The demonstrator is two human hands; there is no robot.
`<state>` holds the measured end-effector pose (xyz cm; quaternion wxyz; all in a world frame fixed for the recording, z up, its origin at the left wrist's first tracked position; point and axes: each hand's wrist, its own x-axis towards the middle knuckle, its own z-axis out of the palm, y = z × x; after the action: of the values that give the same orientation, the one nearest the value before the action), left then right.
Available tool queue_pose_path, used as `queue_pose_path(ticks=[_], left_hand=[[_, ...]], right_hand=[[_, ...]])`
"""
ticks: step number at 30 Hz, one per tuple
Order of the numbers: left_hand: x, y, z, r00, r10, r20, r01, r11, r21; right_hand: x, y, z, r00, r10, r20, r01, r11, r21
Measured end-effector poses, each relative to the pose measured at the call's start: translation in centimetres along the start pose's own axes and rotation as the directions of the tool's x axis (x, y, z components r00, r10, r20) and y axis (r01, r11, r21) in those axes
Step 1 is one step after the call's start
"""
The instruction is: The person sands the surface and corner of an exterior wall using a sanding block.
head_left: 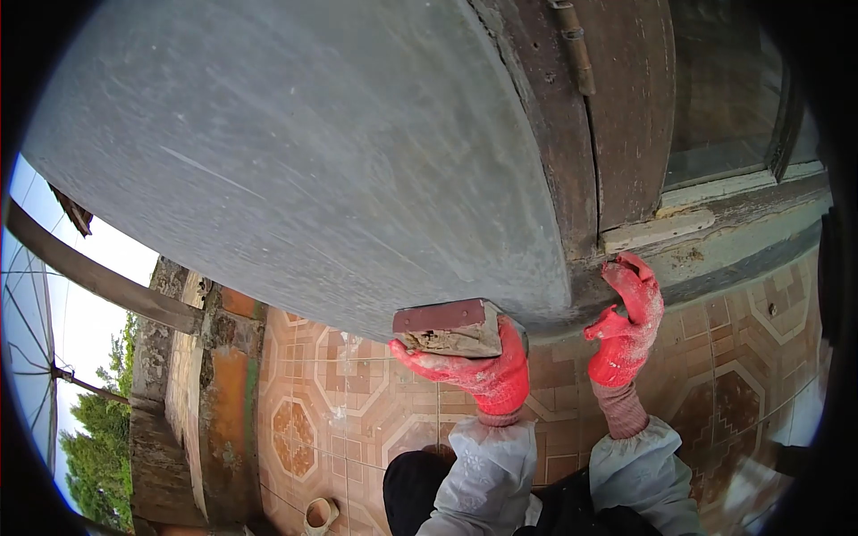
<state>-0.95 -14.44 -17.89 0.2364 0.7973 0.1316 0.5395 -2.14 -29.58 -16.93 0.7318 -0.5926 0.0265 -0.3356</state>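
My left hand (483, 371), in a dusty red glove, is wrapped around a block (456, 332) with a maroon strip along its top and a rough, cream-coloured side. The exact kind of block cannot be made out. It is held at the bottom of a smooth grey wall (340, 161); whether it touches the wall cannot be told. To the right, my right hand (630, 313) wears a matching glove whitened with dust. Its fingers curl upward near a wooden frame's lower end (617, 237), with the thumb apart and nothing visible between them.
Patterned brown tiles (384, 393) cover the floor below. At upper right stands a weathered wooden frame with a hinge (576, 49) and glass pane (724, 98). A small round container (320, 515) sits at bottom left, near a worn orange-and-grey pillar (223, 402).
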Motion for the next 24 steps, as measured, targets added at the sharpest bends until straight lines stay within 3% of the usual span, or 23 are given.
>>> queue_pose_path(ticks=[1,5,7,11,13,14,16,18,19,20,21,22,23,24], left_hand=[[1.3,0.8,0.0,0.977,0.181,-0.112,-0.173,0.982,0.075],[-2.1,-2.8,1.0,0.971,0.218,-0.098,-0.211,0.974,0.078],[-5.0,-6.1,1.7,0.975,0.212,-0.072,-0.206,0.975,0.079],[-6.3,-7.9,2.0,0.977,0.210,-0.040,-0.206,0.975,0.079],[-2.0,-3.4,-0.1,0.994,-0.074,0.079,0.077,0.997,-0.027],[-0.5,-1.7,-0.4,0.994,-0.076,0.082,0.078,0.997,-0.023],[0.8,-1.6,-0.2,0.996,0.082,-0.029,-0.083,0.996,-0.025],[0.5,-4.1,0.5,0.940,0.316,-0.131,-0.308,0.948,0.083],[-3.1,-8.4,2.2,0.972,0.213,-0.103,-0.212,0.977,0.020],[-4.1,-8.2,1.9,0.995,-0.065,0.069,0.082,0.960,-0.268],[-5.1,-8.1,1.6,0.893,-0.372,0.253,0.449,0.714,-0.537],[-6.0,-7.9,1.2,0.700,-0.600,0.388,0.677,0.383,-0.628],[-6.0,-9.2,1.2,0.962,-0.256,0.091,0.270,0.870,-0.412],[-5.7,-10.1,1.3,0.966,0.256,-0.036,-0.257,0.966,-0.007]], right_hand=[[0.0,-0.1,0.1,1.000,-0.012,0.002,0.012,1.000,-0.023],[0.3,1.2,-0.2,0.998,-0.066,0.024,0.069,0.976,-0.206],[0.2,1.5,-0.3,0.986,-0.164,0.017,0.164,0.964,-0.211],[0.1,0.9,-0.2,0.992,-0.127,0.019,0.128,0.965,-0.230],[0.0,0.9,-0.1,0.985,-0.167,0.033,0.169,0.939,-0.301],[0.0,1.2,-0.2,0.986,-0.162,0.035,0.165,0.939,-0.302],[0.4,2.0,0.0,0.955,-0.293,0.040,0.284,0.870,-0.402],[0.2,1.7,0.4,0.967,-0.255,0.014,0.243,0.900,-0.362],[0.3,1.6,0.5,0.975,-0.221,-0.008,0.207,0.923,-0.325],[0.3,1.9,0.3,0.974,-0.225,-0.006,0.211,0.922,-0.324],[0.4,2.4,0.1,0.962,-0.273,0.018,0.260,0.890,-0.374],[0.4,2.5,-0.2,0.947,-0.318,0.045,0.307,0.853,-0.422],[0.2,2.3,-0.4,0.947,-0.318,0.048,0.308,0.852,-0.423],[0.0,1.7,-0.4,0.961,-0.273,0.051,0.270,0.874,-0.404]])
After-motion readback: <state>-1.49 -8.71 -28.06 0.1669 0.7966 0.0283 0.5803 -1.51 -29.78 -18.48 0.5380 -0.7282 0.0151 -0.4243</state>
